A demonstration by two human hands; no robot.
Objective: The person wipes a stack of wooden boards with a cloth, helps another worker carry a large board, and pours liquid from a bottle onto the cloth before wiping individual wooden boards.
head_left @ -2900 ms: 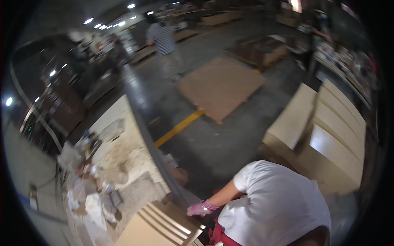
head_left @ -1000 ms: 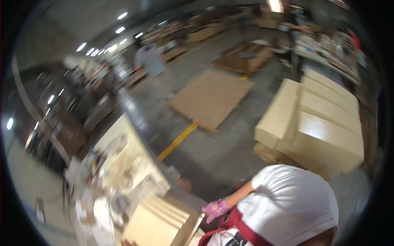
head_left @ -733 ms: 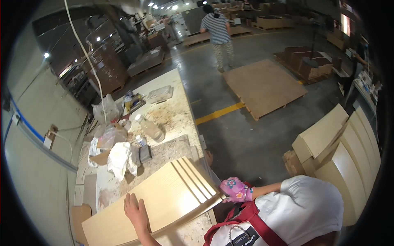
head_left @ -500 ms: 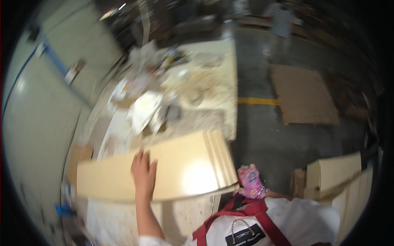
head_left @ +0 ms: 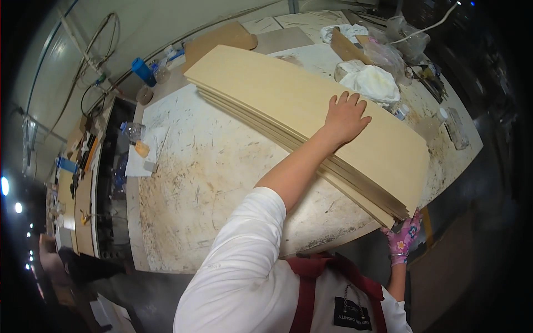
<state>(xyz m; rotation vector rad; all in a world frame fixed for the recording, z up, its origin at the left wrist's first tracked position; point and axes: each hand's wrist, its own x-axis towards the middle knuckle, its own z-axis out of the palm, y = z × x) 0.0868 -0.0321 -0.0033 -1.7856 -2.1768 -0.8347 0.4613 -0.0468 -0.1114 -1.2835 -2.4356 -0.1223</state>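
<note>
A stack of long, pale yellow boards (head_left: 266, 80) lies slantwise across the worktable, its near right end reaching the table's edge. On the face of the top board rests my bare left hand (head_left: 345, 119), palm down with its fingers spread. My right hand (head_left: 401, 240), in a pink flowered glove, is at the stack's near right end, just below the board edges. Its fingers are bent around a small dark grey thing (head_left: 396, 226) against those ends, too hidden to name.
The white, stained worktable (head_left: 205, 200) carries a white cloth bundle (head_left: 372, 83), plastic bags (head_left: 388, 55) and clear bottles (head_left: 438, 119) beyond the boards. A blue bottle (head_left: 143, 72) and brown cardboard (head_left: 219, 41) stand at the far left. A shelf with tools (head_left: 83, 161) runs along the left.
My view has swung, bringing the table's left side and the shelf into sight. My left hand still lies on the top board, and my gloved right hand is still at the boards' right end.
</note>
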